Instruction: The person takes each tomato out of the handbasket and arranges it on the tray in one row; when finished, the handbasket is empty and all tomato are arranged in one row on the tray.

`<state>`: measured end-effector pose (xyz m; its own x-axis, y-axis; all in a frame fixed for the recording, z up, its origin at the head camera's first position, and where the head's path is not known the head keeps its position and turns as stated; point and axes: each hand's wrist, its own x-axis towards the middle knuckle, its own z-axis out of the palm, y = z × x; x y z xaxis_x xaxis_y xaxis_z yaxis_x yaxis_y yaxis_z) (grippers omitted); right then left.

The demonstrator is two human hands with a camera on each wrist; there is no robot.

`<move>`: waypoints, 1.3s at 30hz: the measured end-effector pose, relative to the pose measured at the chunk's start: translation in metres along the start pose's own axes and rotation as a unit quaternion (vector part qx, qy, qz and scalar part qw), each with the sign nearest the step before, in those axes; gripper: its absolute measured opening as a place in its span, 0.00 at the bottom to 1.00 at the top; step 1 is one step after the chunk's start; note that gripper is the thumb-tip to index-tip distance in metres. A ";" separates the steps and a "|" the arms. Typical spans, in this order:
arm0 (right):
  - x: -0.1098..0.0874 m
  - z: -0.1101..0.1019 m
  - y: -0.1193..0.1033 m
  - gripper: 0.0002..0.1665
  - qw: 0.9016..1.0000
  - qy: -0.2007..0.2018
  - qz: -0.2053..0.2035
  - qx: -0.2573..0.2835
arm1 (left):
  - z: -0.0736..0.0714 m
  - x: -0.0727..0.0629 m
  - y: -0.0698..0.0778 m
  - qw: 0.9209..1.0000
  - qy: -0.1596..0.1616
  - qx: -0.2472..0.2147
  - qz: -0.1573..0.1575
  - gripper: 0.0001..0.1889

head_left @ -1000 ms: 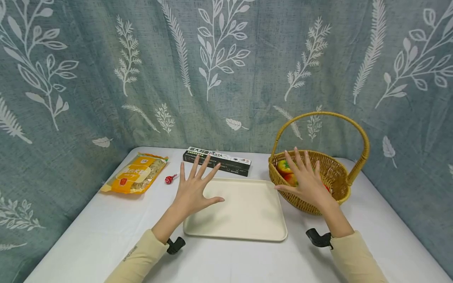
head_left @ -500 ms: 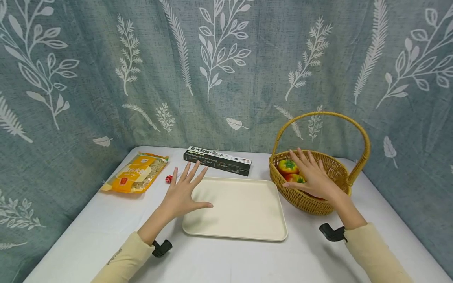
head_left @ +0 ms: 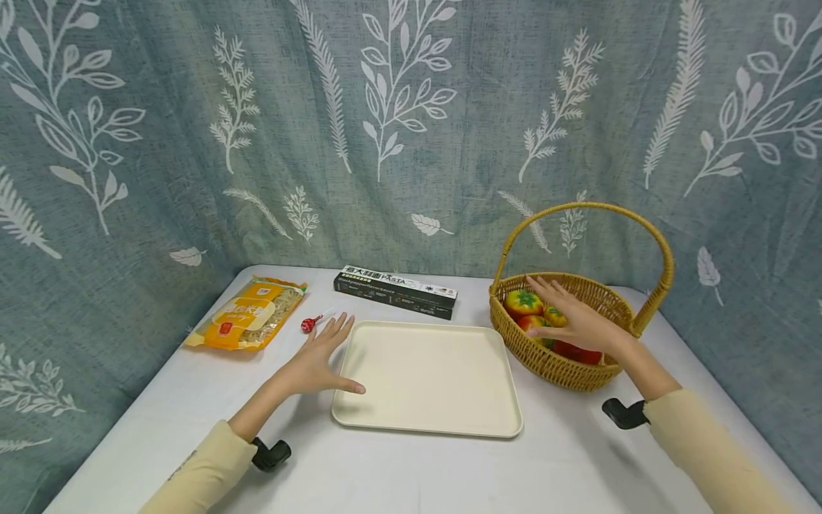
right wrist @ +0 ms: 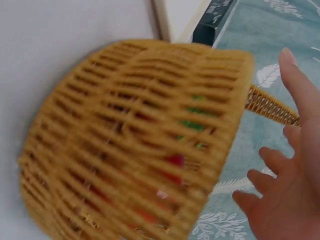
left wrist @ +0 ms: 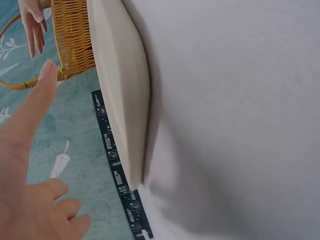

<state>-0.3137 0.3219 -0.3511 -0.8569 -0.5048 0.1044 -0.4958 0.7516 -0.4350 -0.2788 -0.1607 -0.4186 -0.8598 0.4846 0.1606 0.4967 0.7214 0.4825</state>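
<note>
My left hand (head_left: pixel 313 368) hovers over the left edge of a cream tray (head_left: pixel 430 378), fingers spread and holding nothing. My right hand (head_left: pixel 581 325) is above a wicker basket (head_left: pixel 559 371) with a tall handle, its fingers extended and thumb apart. Inside the basket lie a red-and-yellow tomato-like fruit (head_left: pixel 523 303) with a green top, others like it, and a red item (head_left: pixel 578 352) partly hidden by the hand. In the right wrist view, the woven basket wall (right wrist: pixel 125 135) fills the middle, with the hand (right wrist: pixel 290 175) beside its rim.
A black pasta box (head_left: pixel 394 293) lies behind the tray. A red-wrapped lollipop (head_left: pixel 310 325) is left of it, close to the left fingertips. Farther left rests an orange bag of dried noodles (head_left: pixel 247 314). A patterned curtain (head_left: pixel 411 143) hangs behind the white table (head_left: pixel 411 471).
Both hands have moved apart: the left one to the left and lower, the right one to the right. The lollipop and more of the basket's contents show now. Nothing was taken hold of.
</note>
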 end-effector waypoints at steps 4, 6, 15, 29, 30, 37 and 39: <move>-0.001 -0.001 0.010 0.53 1.000 -0.002 0.006 -0.011 | 0.001 -0.001 -0.007 0.997 -0.027 -0.066 0.005 0.64; -0.001 -0.001 0.015 0.52 1.000 -0.001 0.005 -0.014 | 0.001 -0.001 -0.010 0.996 -0.042 -0.082 0.005 0.65; -0.001 -0.004 0.034 0.49 1.000 -0.005 0.001 -0.001 | 0.000 -0.002 -0.024 0.988 -0.102 -0.117 -0.023 0.66; 0.008 -0.011 0.048 0.38 0.998 -0.051 -0.003 0.022 | -0.003 0.001 -0.044 0.976 -0.157 -0.151 -0.019 0.65; 0.009 -0.011 0.049 0.37 0.998 -0.055 -0.001 0.022 | -0.003 0.001 -0.044 0.975 -0.159 -0.152 -0.021 0.65; 0.012 -0.011 0.051 0.38 0.997 -0.072 0.003 0.014 | -0.002 0.006 -0.047 0.972 -0.172 -0.156 -0.031 0.65; 0.013 -0.010 0.052 0.39 0.997 -0.074 0.002 0.010 | -0.001 0.006 -0.048 0.971 -0.176 -0.158 -0.032 0.65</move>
<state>-0.3517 0.3583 -0.3636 -0.8274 -0.5608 -0.0300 -0.4888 0.7454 -0.4532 -0.3082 -0.1929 -0.4395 -0.7665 0.6233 -0.1549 0.3358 0.5946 0.7306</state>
